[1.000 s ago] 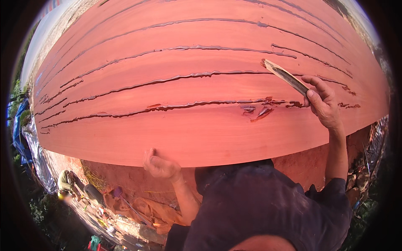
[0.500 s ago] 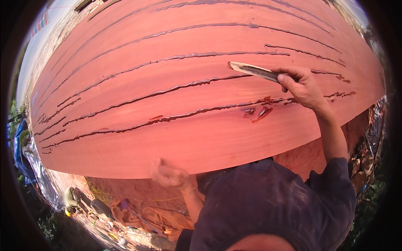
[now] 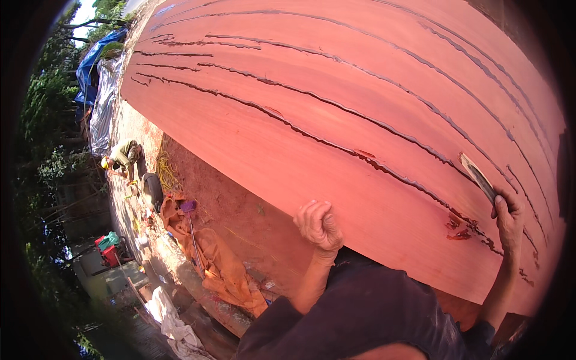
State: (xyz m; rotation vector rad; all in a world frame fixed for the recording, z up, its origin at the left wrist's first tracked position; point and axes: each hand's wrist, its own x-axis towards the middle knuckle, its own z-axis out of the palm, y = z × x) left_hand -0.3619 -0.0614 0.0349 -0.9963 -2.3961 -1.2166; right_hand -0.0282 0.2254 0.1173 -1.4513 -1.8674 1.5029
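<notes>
Our right hand [image 3: 509, 217] grips a wooden strip [image 3: 478, 177] above the streaked red board [image 3: 252, 150]! Our left [image 3: 320, 227] curls loosely by its near edge; whether it's closed, we can't tell.

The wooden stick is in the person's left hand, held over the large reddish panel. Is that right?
Wrong hand: the head view shows the wooden stick in the person's right hand, not the left hand. It is held over the large reddish panel, as stated.
</notes>
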